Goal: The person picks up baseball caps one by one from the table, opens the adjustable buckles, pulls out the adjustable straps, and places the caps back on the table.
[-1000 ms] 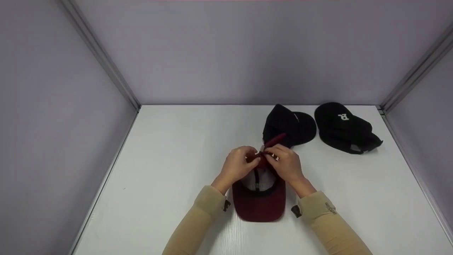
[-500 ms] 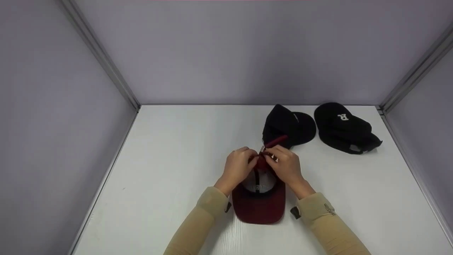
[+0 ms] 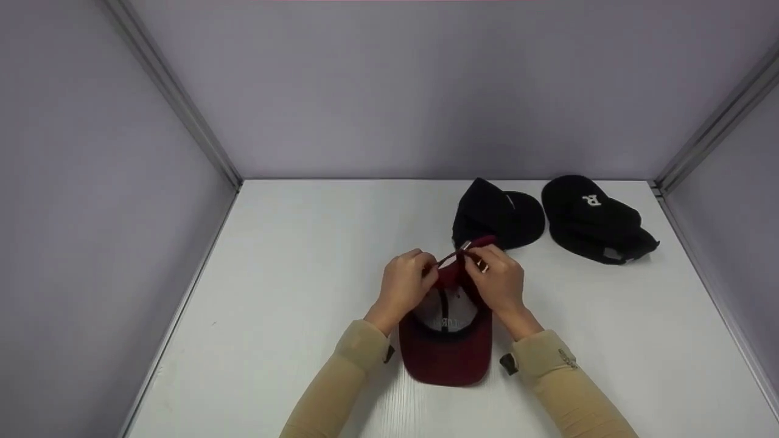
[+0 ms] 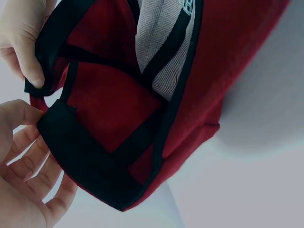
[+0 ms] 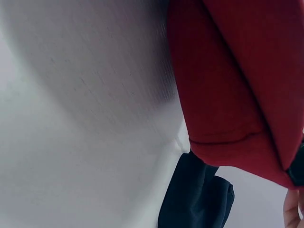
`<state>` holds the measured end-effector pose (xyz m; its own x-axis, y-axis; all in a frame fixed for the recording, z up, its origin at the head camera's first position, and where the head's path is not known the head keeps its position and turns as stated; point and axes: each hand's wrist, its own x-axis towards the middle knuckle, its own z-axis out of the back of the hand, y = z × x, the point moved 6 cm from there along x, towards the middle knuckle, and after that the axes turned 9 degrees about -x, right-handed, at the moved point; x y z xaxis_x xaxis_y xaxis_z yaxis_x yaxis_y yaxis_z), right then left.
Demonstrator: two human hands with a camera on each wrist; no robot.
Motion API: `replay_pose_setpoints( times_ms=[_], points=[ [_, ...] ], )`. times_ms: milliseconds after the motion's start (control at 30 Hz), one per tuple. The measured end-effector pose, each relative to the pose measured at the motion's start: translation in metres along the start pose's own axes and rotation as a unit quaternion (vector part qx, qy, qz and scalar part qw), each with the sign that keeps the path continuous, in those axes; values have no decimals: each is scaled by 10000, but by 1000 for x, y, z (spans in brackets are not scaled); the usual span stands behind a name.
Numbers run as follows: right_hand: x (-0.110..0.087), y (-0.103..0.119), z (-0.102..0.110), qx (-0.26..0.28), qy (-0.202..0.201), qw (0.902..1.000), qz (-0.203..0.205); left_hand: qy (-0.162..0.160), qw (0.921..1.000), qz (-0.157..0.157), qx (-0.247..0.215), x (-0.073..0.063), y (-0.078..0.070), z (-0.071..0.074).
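A maroon baseball cap (image 3: 447, 362) lies with its brim toward me and its hollow side up, showing a grey front lining and dark inner tape. My left hand (image 3: 406, 283) pinches the cap's rear opening on the left side; in the left wrist view, the left hand (image 4: 23, 166) holds the edge between fingertips, other fingers spread behind. My right hand (image 3: 499, 283) pinches the opposite side near a small metal buckle (image 3: 465, 246) on the strap. A narrow strap (image 3: 449, 258) spans between both hands. The right wrist view shows mostly the cap's red outside (image 5: 228, 95).
Behind the hands is a black cap (image 3: 499, 213), very close to the maroon strap end. Farther right lies another black cap (image 3: 590, 219) with a white letter R. The white table (image 3: 292, 274) is bordered by grey partition walls (image 3: 389, 91).
My hands have moved slightly apart, the right one rightward with the buckle. A length of strap and a gap now show between them. The cap body has barely moved.
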<state>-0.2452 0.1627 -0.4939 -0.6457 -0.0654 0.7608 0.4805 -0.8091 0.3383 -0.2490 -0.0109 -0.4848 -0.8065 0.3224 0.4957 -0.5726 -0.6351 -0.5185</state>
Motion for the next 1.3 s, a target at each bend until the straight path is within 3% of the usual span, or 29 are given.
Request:
replay_pose_setpoints(
  times_ms=[167,400,633,1300],
  points=[
    [0,-3,0,39,-78,9999,-117,-24,9998,109,-149,1,3,0],
    [1,2,-2,238,41,9997,19,123,9999,27,-81,6,-2,-3],
    [3,2,0,111,5,9999,73,-22,9999,-96,20,8,-3,-2],
    [1,-14,3,-22,-95,9987,-507,-232,9997,-44,-60,3,6,5]
  ],
)
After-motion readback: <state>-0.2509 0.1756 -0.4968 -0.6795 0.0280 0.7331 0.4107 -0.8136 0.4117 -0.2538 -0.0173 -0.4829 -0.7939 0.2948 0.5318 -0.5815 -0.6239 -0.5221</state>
